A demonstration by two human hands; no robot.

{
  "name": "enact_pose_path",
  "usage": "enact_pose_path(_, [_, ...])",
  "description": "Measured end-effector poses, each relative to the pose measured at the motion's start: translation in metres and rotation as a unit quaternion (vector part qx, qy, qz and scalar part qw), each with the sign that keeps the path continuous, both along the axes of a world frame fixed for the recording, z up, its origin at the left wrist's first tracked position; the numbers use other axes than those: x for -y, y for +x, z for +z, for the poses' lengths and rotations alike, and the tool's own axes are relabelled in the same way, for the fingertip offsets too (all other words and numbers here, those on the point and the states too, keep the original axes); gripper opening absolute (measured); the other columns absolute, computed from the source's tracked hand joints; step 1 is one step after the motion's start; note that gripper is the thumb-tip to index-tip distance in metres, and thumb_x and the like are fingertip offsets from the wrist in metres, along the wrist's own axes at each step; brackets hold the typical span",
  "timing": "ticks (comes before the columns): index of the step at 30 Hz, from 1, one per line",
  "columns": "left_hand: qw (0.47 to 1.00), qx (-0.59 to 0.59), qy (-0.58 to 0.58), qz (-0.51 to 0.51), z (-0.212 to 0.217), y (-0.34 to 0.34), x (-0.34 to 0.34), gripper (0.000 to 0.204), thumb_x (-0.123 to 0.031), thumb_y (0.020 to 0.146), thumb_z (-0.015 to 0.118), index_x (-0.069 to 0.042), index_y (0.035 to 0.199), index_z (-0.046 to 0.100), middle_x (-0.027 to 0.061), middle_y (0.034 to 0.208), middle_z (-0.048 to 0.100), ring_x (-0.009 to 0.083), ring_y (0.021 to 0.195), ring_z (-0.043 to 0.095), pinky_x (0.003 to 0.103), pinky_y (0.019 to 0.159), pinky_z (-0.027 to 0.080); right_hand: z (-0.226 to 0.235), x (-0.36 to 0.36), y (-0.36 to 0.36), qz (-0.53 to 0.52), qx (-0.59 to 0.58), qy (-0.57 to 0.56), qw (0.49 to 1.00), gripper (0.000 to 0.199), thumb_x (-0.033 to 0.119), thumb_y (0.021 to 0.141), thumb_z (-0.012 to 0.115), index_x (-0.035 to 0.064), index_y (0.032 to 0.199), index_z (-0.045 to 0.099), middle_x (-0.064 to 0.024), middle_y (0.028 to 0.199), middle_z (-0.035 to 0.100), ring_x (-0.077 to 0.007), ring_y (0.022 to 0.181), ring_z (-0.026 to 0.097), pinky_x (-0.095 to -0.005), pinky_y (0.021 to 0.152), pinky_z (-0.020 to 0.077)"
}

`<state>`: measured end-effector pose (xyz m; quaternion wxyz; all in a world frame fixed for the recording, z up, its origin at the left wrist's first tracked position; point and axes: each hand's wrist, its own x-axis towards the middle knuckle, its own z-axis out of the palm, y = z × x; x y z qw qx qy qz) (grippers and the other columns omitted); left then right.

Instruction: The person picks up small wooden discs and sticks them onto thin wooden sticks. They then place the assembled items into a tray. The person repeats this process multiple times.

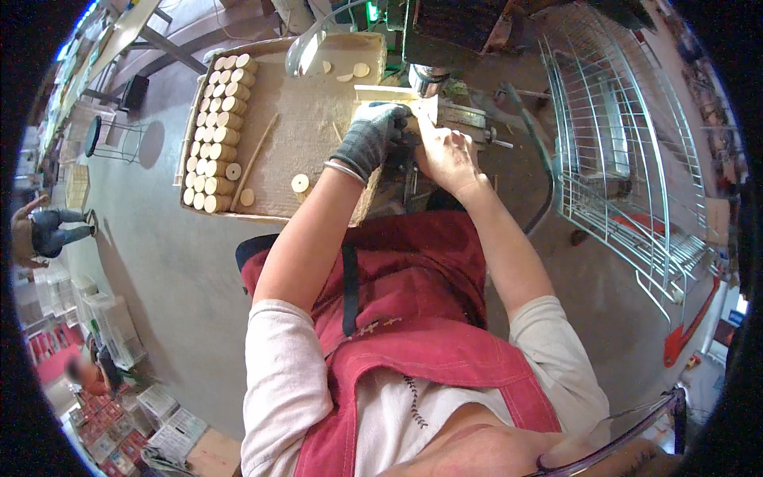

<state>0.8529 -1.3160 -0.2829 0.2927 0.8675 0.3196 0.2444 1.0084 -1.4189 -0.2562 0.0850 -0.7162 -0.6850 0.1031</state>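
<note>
My left hand (372, 137), in a grey knitted glove with a dark palm, is at the work spot of a drilling machine. Its fingers curl closed, and whatever they hold is hidden. Close beside it is my bare right hand (450, 157), fingers bent together and fingertips at a pale wooden piece (427, 108) under the machine's metal chuck (429, 79). Whether the right fingers grip this piece or only press on it is unclear. Pale wooden strips (383, 93) lie just beyond the left glove.
On the left, a shallow cardboard tray (274, 75) holds rows of stacked round wooden discs (226, 119), several loose discs and a thin stick (256, 159). A wire rack (628, 151) stands at right. A machine vise (463, 116) and a dark hose (548, 159) are nearby. A stool (95, 139) stands far left.
</note>
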Motion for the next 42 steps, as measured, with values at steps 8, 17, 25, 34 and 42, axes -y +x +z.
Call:
enact_pose_path(8, [0.988,0.032,-0.145,0.031,-0.013,0.01,-0.001,0.014,-0.009,0.08,0.07,-0.007,0.093,0.07,0.0162,0.09,0.071,0.0344,0.082,0.068,0.038,0.074,0.055,-0.012,-0.002,0.004,0.003,0.004,0.009,1.0,0.079,0.01,0.085,0.064,0.0102,0.156,0.031,-0.0242,0.089,0.073,-0.0399,0.084,0.074,-0.0494,0.076,0.0596])
enact_pose_path(17, [0.889,0.233,-0.379,0.109,-0.027,0.022,0.019,0.003,-0.005,0.084,0.062,-0.005,0.083,0.065,0.0022,0.076,0.062,0.0136,0.068,0.056,0.03,0.064,0.048,-0.007,0.001,0.003,0.014,0.011,0.027,0.999,0.076,0.014,0.085,0.065,0.0078,0.154,0.034,-0.022,0.085,0.073,-0.0388,0.079,0.074,-0.0487,0.07,0.0606])
enact_pose_path(25, [0.836,0.272,-0.46,0.125,-0.005,0.023,0.023,0.011,-0.013,0.089,0.063,-0.007,0.079,0.065,-0.0051,0.076,0.058,0.0082,0.069,0.052,0.027,0.064,0.045,-0.014,-0.001,0.003,0.011,0.017,0.026,0.999,0.068,0.017,0.085,0.066,0.0022,0.146,0.042,-0.0231,0.085,0.073,-0.0376,0.079,0.074,-0.0481,0.07,0.0606])
enact_pose_path(34, [0.972,-0.058,-0.1,0.205,-0.002,0.028,-0.003,0.02,-0.022,0.088,0.069,-0.009,0.101,0.076,0.0099,0.09,0.075,0.026,0.082,0.07,0.035,0.075,0.056,-0.006,0.0,0.001,0.018,0.032,0.036,0.999,0.053,0.014,0.085,0.064,-0.0023,0.133,0.051,-0.0226,0.085,0.074,-0.0364,0.078,0.075,-0.0475,0.068,0.0608])
enact_pose_path(42, [0.97,-0.106,0.22,-0.002,0.013,-0.006,0.024,0.046,-0.012,0.08,0.068,-0.014,0.126,0.066,0.0107,0.133,0.064,0.0361,0.106,0.066,0.044,0.09,0.055,0.004,0.002,-0.003,-0.004,0.009,0.02,1.0,0.037,0.011,0.086,0.061,0.0036,0.122,0.058,-0.0205,0.089,0.075,-0.0351,0.081,0.076,-0.048,0.071,0.0617])
